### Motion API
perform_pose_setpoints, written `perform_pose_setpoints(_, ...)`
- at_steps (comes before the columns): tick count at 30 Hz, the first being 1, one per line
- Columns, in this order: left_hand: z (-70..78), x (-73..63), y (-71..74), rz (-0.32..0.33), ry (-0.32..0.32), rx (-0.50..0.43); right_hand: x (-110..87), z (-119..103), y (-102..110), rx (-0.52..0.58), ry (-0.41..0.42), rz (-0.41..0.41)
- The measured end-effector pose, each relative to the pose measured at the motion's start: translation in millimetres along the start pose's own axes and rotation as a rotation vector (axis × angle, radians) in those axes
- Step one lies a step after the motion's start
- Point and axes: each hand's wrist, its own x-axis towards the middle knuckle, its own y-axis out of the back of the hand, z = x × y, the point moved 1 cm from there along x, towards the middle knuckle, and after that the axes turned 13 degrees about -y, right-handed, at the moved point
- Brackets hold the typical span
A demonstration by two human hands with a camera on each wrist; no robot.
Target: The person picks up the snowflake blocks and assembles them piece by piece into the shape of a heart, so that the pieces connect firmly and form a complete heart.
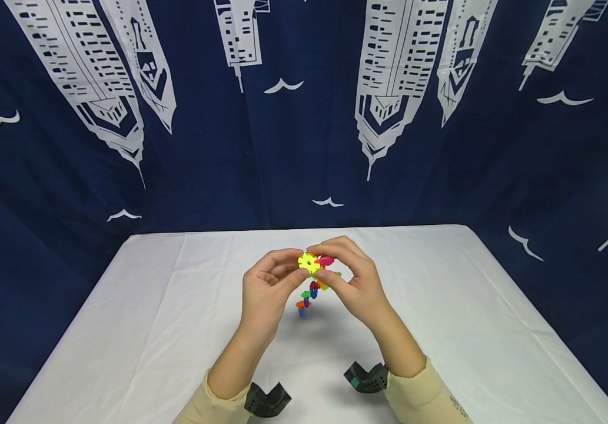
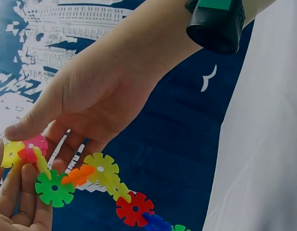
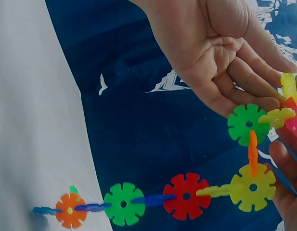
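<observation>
Both hands meet over the middle of the table at one end of a chain of notched plastic snowflake discs. My left hand (image 1: 263, 294) pinches the left edge of a yellow disc (image 1: 308, 263) between thumb and fingers. My right hand (image 1: 359, 285) grips the pink disc (image 1: 326, 261) joined beside it, thumb below and fingers above. From there the linked discs hang down toward me: a green disc (image 3: 248, 124), an orange one (image 3: 253, 153), a yellow one (image 3: 253, 187), a red one (image 3: 186, 196) and several more. An orange disc (image 3: 70, 210) sits near the chain's lower end.
A white cloth covers the table (image 1: 203, 294). Behind it hangs a dark blue curtain (image 1: 304, 147) with white building and bird prints. Black devices are strapped to the left wrist (image 1: 268, 400) and the right wrist (image 1: 366, 378).
</observation>
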Motion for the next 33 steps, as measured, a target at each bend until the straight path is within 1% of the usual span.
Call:
perform_pose_setpoints(4, -0.7, -0.1, -0.9, 0.002, 0.054, -0.026, 0.5, 0.5, -1.0, 0.020, -0.020, -0.014)
perform_pose_setpoints(7, -0.7, 0.0, -0.5, 0.009, 0.073, -0.010, 0.7, 0.4, -1.2, 0.036, -0.045, -0.021)
perform_pose_setpoints(9, -1.2, 0.6, 0.5, 0.016, 0.064, 0.035, 1.0, 0.3, -0.6, 0.043, -0.069, -0.023)
perform_pose_setpoints(12, -2.8, 2.4, 3.0, 0.009, 0.022, 0.099, 0.7, 0.3, 0.5, 0.035, -0.112, -0.014)
perform_pose_setpoints(14, -4.1, 3.8, 5.4, -0.002, -0.002, 0.124, 0.1, 0.4, 1.4, 0.021, -0.142, -0.005)
perform_pose_setpoints(17, -9.0, 7.0, 11.2, -0.013, -0.011, 0.151, -1.0, -0.1, 2.1, 0.000, -0.185, -0.001)
perform_pose_setpoints(18, -11.9, 8.4, 13.9, -0.013, -0.009, 0.176, -1.3, -0.4, 2.4, -0.005, -0.196, -0.003)
perform_pose_setpoints(21, -24.5, 13.5, 24.7, -0.017, -0.021, 0.311, -1.2, -0.5, 3.2, -0.010, -0.226, -0.011)
perform_pose_setpoints(23, -36.0, 16.2, 33.2, -0.022, -0.032, 0.430, -1.0, -0.7, 4.0, -0.015, -0.242, -0.014)
perform_pose_setpoints(25, -50.8, 17.6, 42.5, -0.029, -0.034, 0.557, -0.7, 0.3, 4.9, -0.011, -0.250, -0.017)
perform_pose_setpoints(28, -72.4, 17.7, 54.6, -0.043, -0.004, 0.710, -0.3, 2.4, 6.5, 0.005, -0.249, -0.027)
perform_pose_setpoints(30, -84.2, 17.6, 61.4, -0.064, 0.020, 0.783, 0.0, 4.4, 7.6, 0.024, -0.249, -0.042)
perform_pose_setpoints(33, -96.3, 18.8, 71.2, -0.089, 0.055, 0.837, 0.9, 5.9, 8.9, 0.033, -0.252, -0.062)
